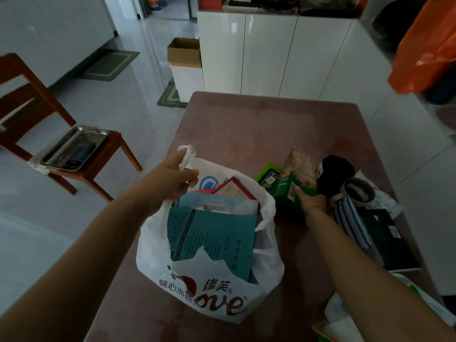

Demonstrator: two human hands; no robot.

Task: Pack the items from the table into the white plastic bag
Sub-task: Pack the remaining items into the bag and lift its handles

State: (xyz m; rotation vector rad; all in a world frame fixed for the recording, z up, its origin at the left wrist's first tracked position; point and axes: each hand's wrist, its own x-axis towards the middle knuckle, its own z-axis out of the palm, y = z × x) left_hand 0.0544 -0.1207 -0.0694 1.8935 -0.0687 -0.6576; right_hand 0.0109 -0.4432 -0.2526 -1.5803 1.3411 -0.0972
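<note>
Head view: the left hand (172,180) has its fingers (190,174) clenched round a handle of the white plastic bag (217,299), holding its mouth open on the pink table (259,119). A teal book (212,240) and a red box (234,191) stand inside. The right hand (311,199) grips a green packet (288,191) just beside the bag, near a tape roll (357,192).

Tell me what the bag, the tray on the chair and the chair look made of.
White plastic bag: thin, slightly glossy plastic film; it crumples and is printed. Tray: seemingly stainless steel, with a mirror-like grey sheen. Chair: reddish-brown wood, probably varnished, given its smooth sheen.
</note>
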